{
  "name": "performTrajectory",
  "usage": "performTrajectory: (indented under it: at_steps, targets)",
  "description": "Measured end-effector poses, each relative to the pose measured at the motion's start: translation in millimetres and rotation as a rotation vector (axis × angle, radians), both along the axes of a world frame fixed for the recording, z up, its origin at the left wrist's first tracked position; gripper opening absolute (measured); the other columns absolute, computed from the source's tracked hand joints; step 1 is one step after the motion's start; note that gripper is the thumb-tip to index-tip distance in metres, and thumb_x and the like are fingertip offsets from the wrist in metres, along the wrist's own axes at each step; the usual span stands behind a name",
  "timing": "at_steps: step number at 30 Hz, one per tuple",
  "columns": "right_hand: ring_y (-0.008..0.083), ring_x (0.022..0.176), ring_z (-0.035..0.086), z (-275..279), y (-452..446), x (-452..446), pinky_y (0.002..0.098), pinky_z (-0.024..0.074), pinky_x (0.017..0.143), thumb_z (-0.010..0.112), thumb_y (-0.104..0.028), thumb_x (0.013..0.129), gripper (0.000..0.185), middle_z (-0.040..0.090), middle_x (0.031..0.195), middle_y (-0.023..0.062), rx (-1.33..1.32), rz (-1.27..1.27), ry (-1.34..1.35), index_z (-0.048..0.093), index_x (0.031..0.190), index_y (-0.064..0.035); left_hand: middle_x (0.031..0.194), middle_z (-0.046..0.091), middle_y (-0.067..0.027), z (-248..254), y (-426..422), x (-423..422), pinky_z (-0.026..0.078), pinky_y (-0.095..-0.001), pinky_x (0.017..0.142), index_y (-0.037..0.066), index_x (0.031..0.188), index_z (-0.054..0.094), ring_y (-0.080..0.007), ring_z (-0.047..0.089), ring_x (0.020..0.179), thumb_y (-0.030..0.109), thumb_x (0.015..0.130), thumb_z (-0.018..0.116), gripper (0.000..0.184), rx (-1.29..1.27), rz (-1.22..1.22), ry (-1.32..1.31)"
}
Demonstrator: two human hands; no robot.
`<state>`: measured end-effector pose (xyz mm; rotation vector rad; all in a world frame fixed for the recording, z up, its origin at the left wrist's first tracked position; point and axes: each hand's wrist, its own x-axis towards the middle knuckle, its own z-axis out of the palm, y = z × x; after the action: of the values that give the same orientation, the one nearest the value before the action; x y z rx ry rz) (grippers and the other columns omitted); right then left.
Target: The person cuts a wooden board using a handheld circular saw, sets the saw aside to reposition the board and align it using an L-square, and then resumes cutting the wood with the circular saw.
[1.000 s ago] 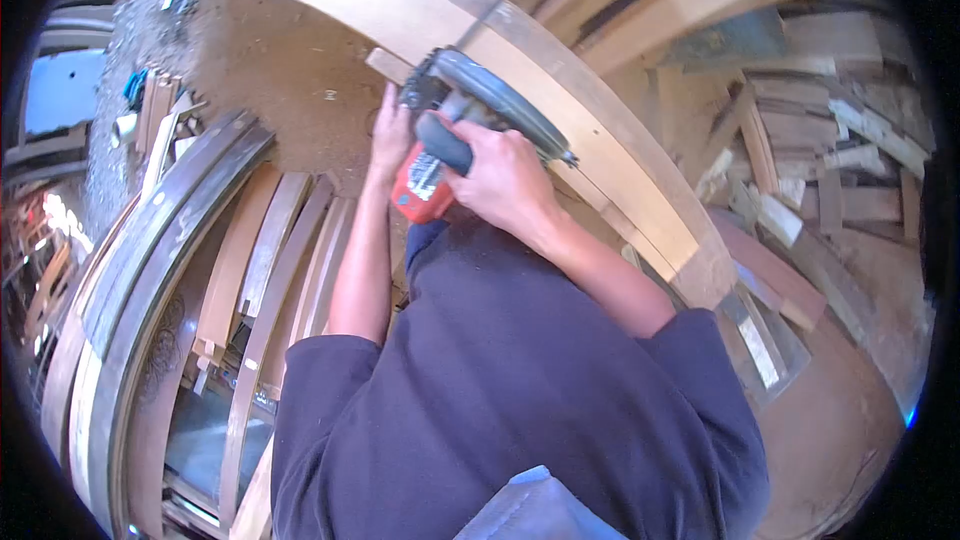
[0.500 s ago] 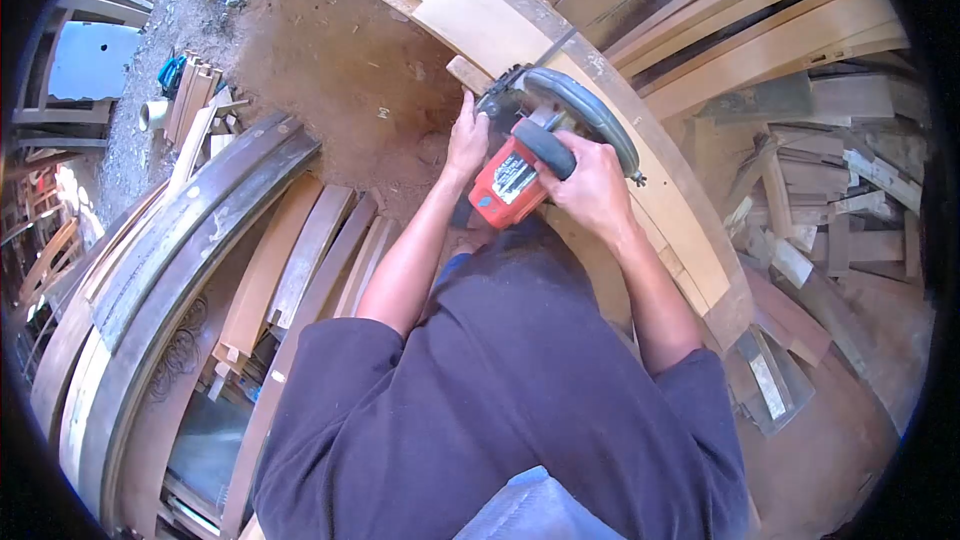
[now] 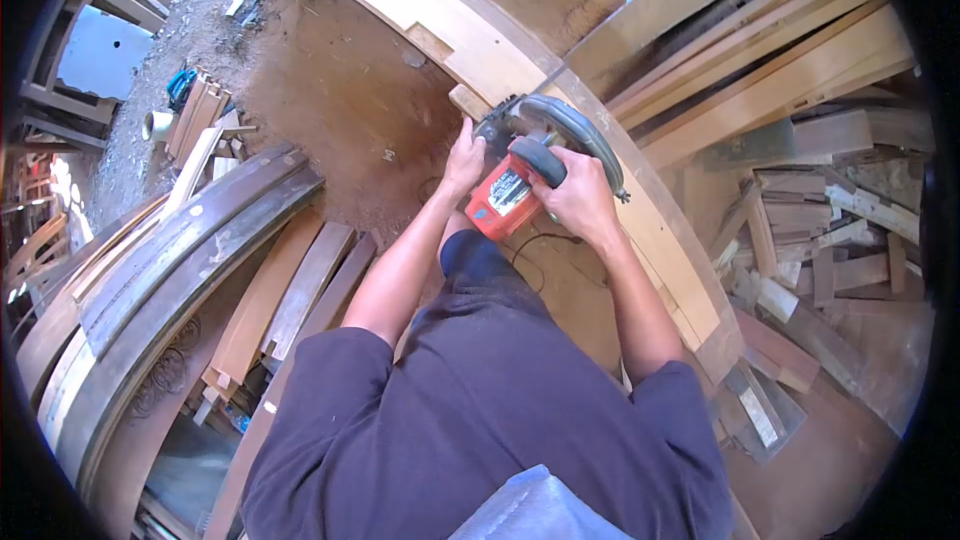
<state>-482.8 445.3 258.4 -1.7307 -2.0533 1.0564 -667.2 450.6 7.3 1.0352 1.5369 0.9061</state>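
A red and black circular saw (image 3: pixel 500 198) rests across a long curved pale wooden board (image 3: pixel 660 275). My right hand (image 3: pixel 580 195) is wrapped around the saw's dark rear handle. My left hand (image 3: pixel 464 160) is closed at the dark front edge of the saw's base, its fingertips partly hidden. Just beyond those fingers, a small wooden block (image 3: pixel 468 100) sticks out from the board's inner edge. The blade is hidden by the saw's body and guard.
Curved wooden pieces (image 3: pixel 215 240) are stacked at the left. Long planks (image 3: pixel 770 50) lie at the upper right, above a heap of offcuts (image 3: pixel 800 215). A thin cord (image 3: pixel 535 265) loops below the saw. Bare brown ground (image 3: pixel 340 90) shows beyond my left hand.
The camera view has shifted and turned slightly. The saw stays at about the same spot on the board, both hands still on it. More of my leg and the cord now show.
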Motion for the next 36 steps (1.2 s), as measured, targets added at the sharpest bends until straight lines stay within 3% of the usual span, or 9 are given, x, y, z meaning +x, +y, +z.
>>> performTrajectory:
  at_steps: [1, 9, 11, 14, 17, 18, 24, 34, 36]
  targets:
    - [0.0445, 0.093, 0.073, 0.0, 0.1, -3.7, 0.0498, 0.0576, 0.085, 0.077, -0.017, 0.083, 0.028, 0.074, 0.094, 0.0263, -0.005, -0.011, -0.003, 0.078, 0.109, -0.0052, 0.142, 0.061, -0.0338, 8.7, 1.4, -3.6, 0.046, -0.0478, 0.111, 0.005, 0.169, 0.021, -0.0430, 0.062, 0.131, 0.026, 0.103, 0.046, 0.074, -0.104, -0.019, -0.018]
    - [0.0440, 0.090, 0.074, -1.4, 16.4, -31.2, 0.0475, 0.0571, 0.082, 0.078, -0.018, 0.083, 0.030, 0.074, 0.092, 0.0267, 0.005, -0.015, -0.002, 0.078, 0.110, -0.0047, 0.140, 0.062, -0.0330, -1.4, 17.3, -24.2, 0.047, -0.0461, 0.111, 0.007, 0.170, 0.019, -0.0423, 0.063, 0.130, 0.025, 0.102, 0.046, 0.076, 0.024, 0.024, 0.023]
    - [0.0383, 0.079, 0.072, -1.5, 27.6, -41.6, 0.0437, 0.0551, 0.077, 0.079, -0.019, 0.084, 0.030, 0.073, 0.087, 0.0239, 0.039, -0.020, 0.027, 0.076, 0.108, -0.0014, 0.141, 0.062, -0.0327, 2.0, 30.5, -34.0, 0.047, -0.0457, 0.110, 0.007, 0.170, 0.019, -0.0419, 0.063, 0.130, 0.025, 0.102, 0.046, 0.076, 0.033, 0.032, 0.004]
    - [0.0372, 0.080, 0.073, -2.3, 36.4, -54.1, 0.0432, 0.0553, 0.077, 0.079, -0.018, 0.084, 0.030, 0.073, 0.088, 0.0237, 0.015, -0.032, 0.019, 0.076, 0.109, -0.0017, 0.139, 0.063, -0.0320, -4.5, 35.9, -46.9, 0.048, -0.0460, 0.109, 0.007, 0.170, 0.020, -0.0418, 0.063, 0.129, 0.025, 0.101, 0.047, 0.076, 0.047, 0.036, 0.021]
    - [0.0374, 0.080, 0.073, 3.9, 50.7, -69.6, 0.0430, 0.0555, 0.077, 0.079, -0.018, 0.084, 0.031, 0.074, 0.089, 0.0234, 0.004, -0.040, 0.016, 0.077, 0.110, -0.0020, 0.138, 0.064, -0.0317, 2.5, 50.2, -60.9, 0.048, -0.0466, 0.108, 0.007, 0.170, 0.020, -0.0415, 0.064, 0.128, 0.024, 0.102, 0.047, 0.075, 0.061, 0.040, 0.008]
    - [0.0430, 0.091, 0.074, 5.1, 53.9, -72.5, 0.0475, 0.0578, 0.082, 0.079, -0.018, 0.084, 0.030, 0.075, 0.095, 0.0255, 0.014, -0.033, -0.003, 0.078, 0.110, -0.0045, 0.137, 0.065, -0.0319, 2.8, 50.7, -63.4, 0.048, -0.0468, 0.107, 0.007, 0.170, 0.020, -0.0417, 0.064, 0.127, 0.024, 0.102, 0.048, 0.075, 0.023, 0.032, 0.007]
    - [0.0437, 0.090, 0.074, 5.6, 76.0, -98.2, 0.0480, 0.0578, 0.081, 0.080, -0.016, 0.081, 0.030, 0.075, 0.093, 0.0250, 0.031, -0.018, -0.006, 0.078, 0.109, -0.0056, 0.134, 0.066, -0.0331, 3.6, 68.8, -89.3, 0.050, -0.0476, 0.106, 0.003, 0.169, 0.020, -0.0429, 0.066, 0.124, 0.024, 0.103, 0.048, 0.074, 0.040, 0.045, 0.048]
    - [0.0433, 0.091, 0.073, 10.7, 100.7, -121.3, 0.0487, 0.0577, 0.081, 0.080, -0.017, 0.082, 0.030, 0.074, 0.093, 0.0252, -0.042, -0.018, 0.006, 0.078, 0.110, -0.0067, 0.143, 0.060, -0.0343, -1.6, 95.0, -121.6, 0.045, -0.0472, 0.112, -0.001, 0.167, 0.022, -0.0441, 0.061, 0.132, 0.026, 0.105, 0.046, 0.072, 0.009, 0.011, 0.002]
    - [0.0437, 0.084, 0.072, 6.3, 103.5, -127.2, 0.0458, 0.0559, 0.077, 0.080, -0.015, 0.081, 0.031, 0.072, 0.088, 0.0255, 0.014, -0.020, 0.057, 0.077, 0.110, -0.0043, 0.143, 0.060, -0.0337, -4.6, 97.8, -128.6, 0.044, -0.0471, 0.114, 0.000, 0.167, 0.022, -0.0440, 0.060, 0.134, 0.025, 0.104, 0.046, 0.072, 0.021, 0.026, 0.039]
